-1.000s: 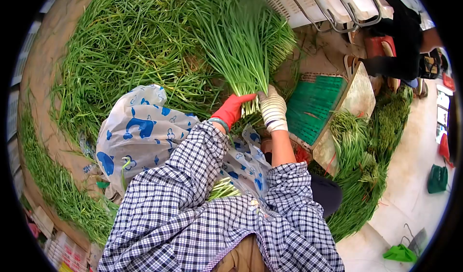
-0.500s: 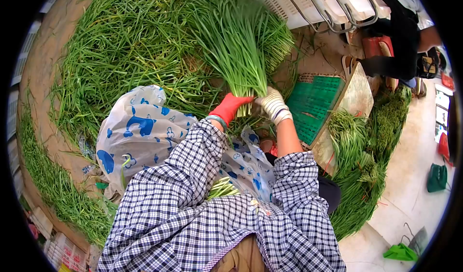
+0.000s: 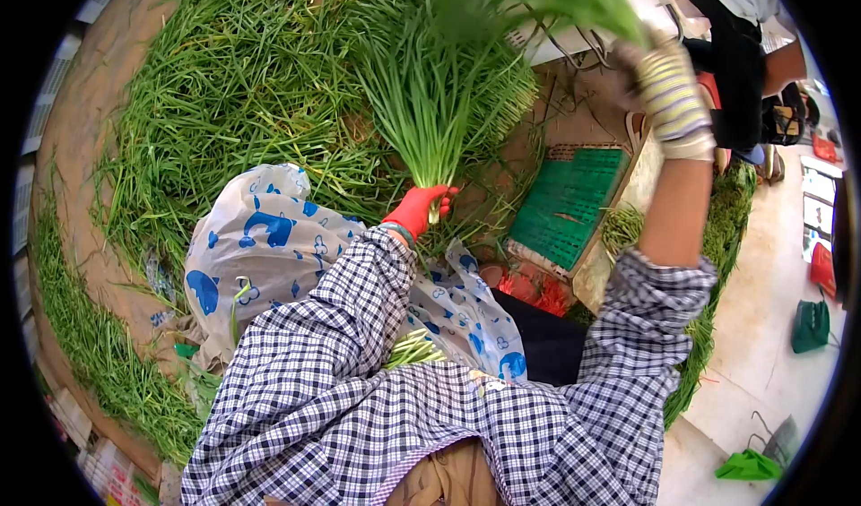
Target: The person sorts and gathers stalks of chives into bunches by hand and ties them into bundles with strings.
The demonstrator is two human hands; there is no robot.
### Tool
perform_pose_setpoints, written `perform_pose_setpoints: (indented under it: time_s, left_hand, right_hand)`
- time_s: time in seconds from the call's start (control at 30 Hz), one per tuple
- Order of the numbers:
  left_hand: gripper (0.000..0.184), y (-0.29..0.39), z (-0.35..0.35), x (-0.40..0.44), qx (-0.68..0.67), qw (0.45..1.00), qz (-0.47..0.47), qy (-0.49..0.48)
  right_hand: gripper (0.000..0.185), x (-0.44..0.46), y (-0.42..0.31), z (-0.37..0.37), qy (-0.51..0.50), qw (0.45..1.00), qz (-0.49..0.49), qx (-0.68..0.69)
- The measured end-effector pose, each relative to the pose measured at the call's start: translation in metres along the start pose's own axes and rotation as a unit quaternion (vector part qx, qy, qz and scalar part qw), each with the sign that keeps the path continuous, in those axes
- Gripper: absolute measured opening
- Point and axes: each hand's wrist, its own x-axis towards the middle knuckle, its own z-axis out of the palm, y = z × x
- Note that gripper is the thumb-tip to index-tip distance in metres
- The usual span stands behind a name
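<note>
My left hand (image 3: pixel 420 208), in a red glove, is closed round the pale stem ends of a bunch of Chinese chives (image 3: pixel 430 121). The bunch's green leaves fan out away from me. My right hand (image 3: pixel 659 80), in a striped white glove, is raised at the upper right and blurred by motion. A second bunch of chives (image 3: pixel 556 4) trails from it to the left, also smeared. A plastic bag with blue prints (image 3: pixel 251 228) lies by my left forearm. Some cut chive stems (image 3: pixel 414 349) rest in my lap.
A large heap of loose chives (image 3: pixel 233 103) covers the ground ahead. To the right stands a board with a green surface (image 3: pixel 569 206), with red ties (image 3: pixel 538 295) beside it. White crates (image 3: pixel 547 40) are at the top. Another person's arm (image 3: pixel 785 67) shows at the right.
The chives have been split between my hands. My right hand has swung up and right with one part; my left hand keeps the other in nearly the same place.
</note>
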Motion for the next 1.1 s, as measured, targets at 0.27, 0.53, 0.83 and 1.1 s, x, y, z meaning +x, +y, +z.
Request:
perform_pose_setpoints:
  time_s: [0.27, 0.53, 0.83, 1.1]
  left_hand:
    - [0.041, 0.002, 0.005, -0.006, -0.151, 0.979, -0.036, -0.132]
    - [0.039, 0.01, 0.039, -0.005, -0.282, 0.946, 0.016, -0.157]
    - [0.038, -0.008, 0.019, 0.006, -0.161, 0.978, -0.026, -0.133]
    - [0.031, -0.007, 0.029, -0.012, -0.024, 0.995, 0.069, -0.064]
  right_hand:
    - [0.047, 0.025, -0.005, -0.004, 0.122, 0.877, -0.272, -0.376]
    - [0.051, -0.075, 0.183, 0.155, -0.098, 0.8, 0.098, -0.584]
    - [0.088, -0.159, 0.196, 0.177, -0.181, 0.861, 0.132, -0.458]
    - [0.038, -0.093, 0.17, 0.154, -0.111, 0.908, 0.206, -0.348]
